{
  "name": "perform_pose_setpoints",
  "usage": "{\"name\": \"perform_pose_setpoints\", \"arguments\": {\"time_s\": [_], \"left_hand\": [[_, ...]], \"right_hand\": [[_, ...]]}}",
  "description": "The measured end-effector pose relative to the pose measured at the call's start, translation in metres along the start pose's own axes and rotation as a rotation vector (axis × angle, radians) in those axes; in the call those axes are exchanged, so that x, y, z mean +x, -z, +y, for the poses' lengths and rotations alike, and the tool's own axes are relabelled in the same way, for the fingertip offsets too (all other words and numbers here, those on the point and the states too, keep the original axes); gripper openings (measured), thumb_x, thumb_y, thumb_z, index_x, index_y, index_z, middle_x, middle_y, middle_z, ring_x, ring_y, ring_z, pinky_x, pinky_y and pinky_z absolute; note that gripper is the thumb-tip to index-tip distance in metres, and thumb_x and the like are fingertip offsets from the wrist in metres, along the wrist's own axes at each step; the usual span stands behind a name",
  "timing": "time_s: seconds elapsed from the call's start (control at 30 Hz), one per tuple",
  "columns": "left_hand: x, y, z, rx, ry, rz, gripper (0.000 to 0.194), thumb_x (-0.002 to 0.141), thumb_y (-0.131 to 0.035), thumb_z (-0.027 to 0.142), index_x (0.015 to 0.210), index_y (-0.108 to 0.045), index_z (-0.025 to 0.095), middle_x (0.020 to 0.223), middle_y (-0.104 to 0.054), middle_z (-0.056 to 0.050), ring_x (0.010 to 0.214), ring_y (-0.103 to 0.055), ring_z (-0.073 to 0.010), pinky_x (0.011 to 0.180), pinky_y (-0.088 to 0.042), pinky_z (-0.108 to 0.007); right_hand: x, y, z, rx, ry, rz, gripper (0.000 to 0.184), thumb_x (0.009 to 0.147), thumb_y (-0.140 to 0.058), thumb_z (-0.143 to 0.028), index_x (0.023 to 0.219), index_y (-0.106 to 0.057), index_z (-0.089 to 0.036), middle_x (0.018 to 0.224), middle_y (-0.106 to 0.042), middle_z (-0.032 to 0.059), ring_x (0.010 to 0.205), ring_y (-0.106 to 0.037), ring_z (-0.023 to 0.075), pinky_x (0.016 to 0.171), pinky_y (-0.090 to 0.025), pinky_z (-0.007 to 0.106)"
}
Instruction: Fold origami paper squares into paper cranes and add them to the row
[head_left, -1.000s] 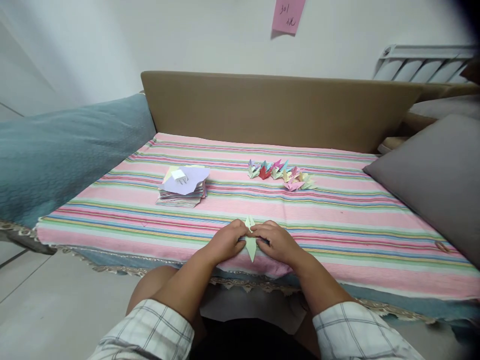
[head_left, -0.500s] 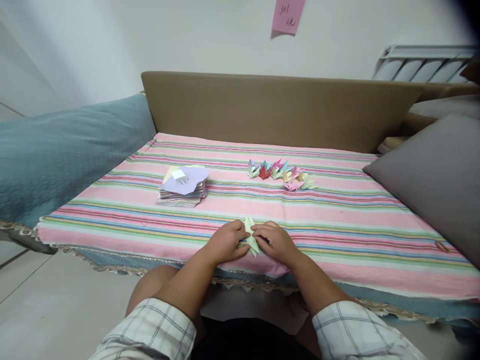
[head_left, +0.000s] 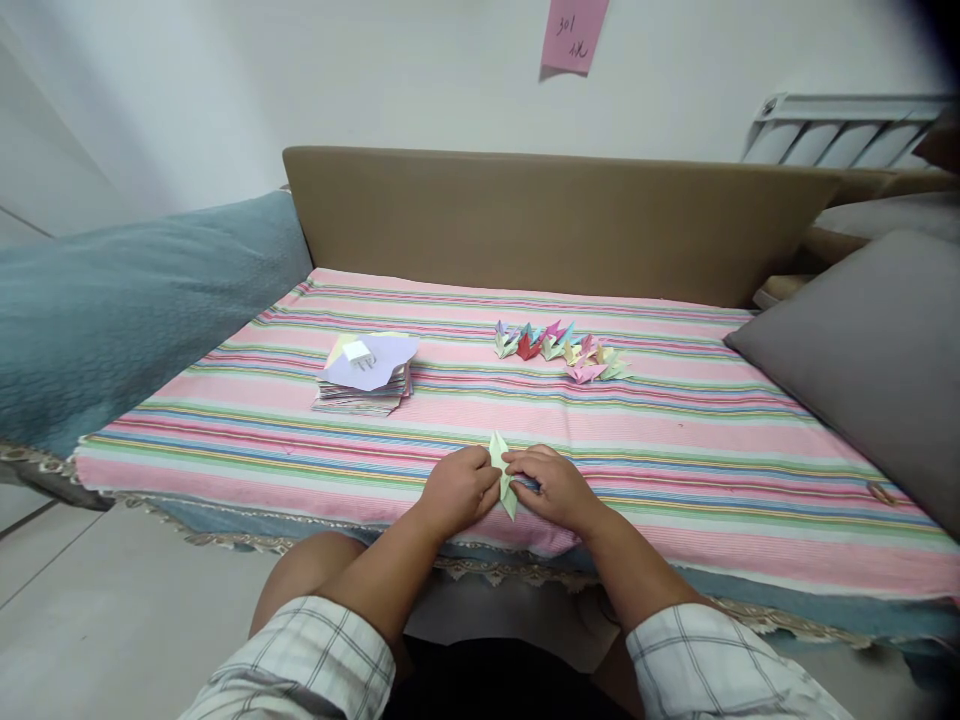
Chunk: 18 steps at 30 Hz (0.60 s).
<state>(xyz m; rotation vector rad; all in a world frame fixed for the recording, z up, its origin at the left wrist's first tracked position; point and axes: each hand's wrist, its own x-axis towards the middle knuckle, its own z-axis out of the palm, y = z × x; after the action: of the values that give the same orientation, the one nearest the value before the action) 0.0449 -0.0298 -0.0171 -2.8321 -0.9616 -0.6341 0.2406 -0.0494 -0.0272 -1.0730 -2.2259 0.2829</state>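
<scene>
A pale green folded paper (head_left: 498, 455), long and pointed at both ends, lies between my hands near the front edge of the striped cloth (head_left: 450, 300). My left hand (head_left: 461, 487) is closed on its left side, with thumb and fingers curled together. From the right, my right hand (head_left: 551, 483) pinches the same paper between thumb and fingertips. Farther back, several folded paper cranes (head_left: 551, 347) in many colours sit in a cluster. To the left is a stack of coloured paper (head_left: 364, 400) with a white plug adapter (head_left: 358, 353) on top.
A brown backboard (head_left: 525, 215) runs along the far side. A blue padded armrest (head_left: 150, 300) stands at the left and a grey cushion (head_left: 877, 360) at the right. Near the cushion lies a small brown item (head_left: 883, 493). A pink note (head_left: 574, 35) hangs on the wall.
My left thumb and fingers have drawn closer together on the paper. The paper's lower end, split before, now shows as one point. My right hand has hardly moved.
</scene>
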Motion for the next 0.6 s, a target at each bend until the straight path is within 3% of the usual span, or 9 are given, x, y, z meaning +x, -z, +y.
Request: {"name": "perform_pose_setpoints", "arguments": {"time_s": [0.1, 0.27, 0.6], "left_hand": [[0.0, -0.0021, -0.0011, -0.033, 0.023, 0.02, 0.026, 0.086, -0.043, 0.023, 0.069, -0.063, 0.018, 0.071, -0.054, -0.004, 0.073, -0.051, -0.0159, 0.064, -0.039, -0.028], [-0.0008, -0.0034, -0.0025, -0.147, 0.064, 0.025, 0.018, 0.081, -0.057, 0.035, 0.08, -0.067, 0.02, 0.077, -0.057, -0.004, 0.078, -0.053, -0.0174, 0.067, -0.041, -0.029], [0.0054, -0.0041, -0.0027, -0.218, 0.29, -0.011, 0.018, 0.081, -0.059, 0.034, 0.074, -0.068, 0.021, 0.086, -0.061, -0.004, 0.085, -0.053, -0.0186, 0.077, -0.04, -0.034]], "right_hand": [[-0.0001, -0.0008, 0.0004, -0.006, 0.001, 0.025, 0.013, 0.076, -0.057, -0.017, 0.086, -0.064, -0.023, 0.105, -0.067, 0.0043, 0.096, -0.057, 0.0201, 0.085, -0.045, 0.037], [-0.0001, -0.0027, 0.0018, -0.03, -0.027, 0.058, 0.011, 0.078, -0.057, -0.019, 0.083, -0.066, -0.023, 0.104, -0.064, 0.0062, 0.095, -0.055, 0.0202, 0.082, -0.045, 0.037], [0.0038, -0.0038, 0.0011, -0.027, -0.13, 0.01, 0.013, 0.084, -0.056, -0.033, 0.083, -0.063, -0.023, 0.103, -0.063, 0.0052, 0.095, -0.054, 0.0196, 0.082, -0.043, 0.036]]}}
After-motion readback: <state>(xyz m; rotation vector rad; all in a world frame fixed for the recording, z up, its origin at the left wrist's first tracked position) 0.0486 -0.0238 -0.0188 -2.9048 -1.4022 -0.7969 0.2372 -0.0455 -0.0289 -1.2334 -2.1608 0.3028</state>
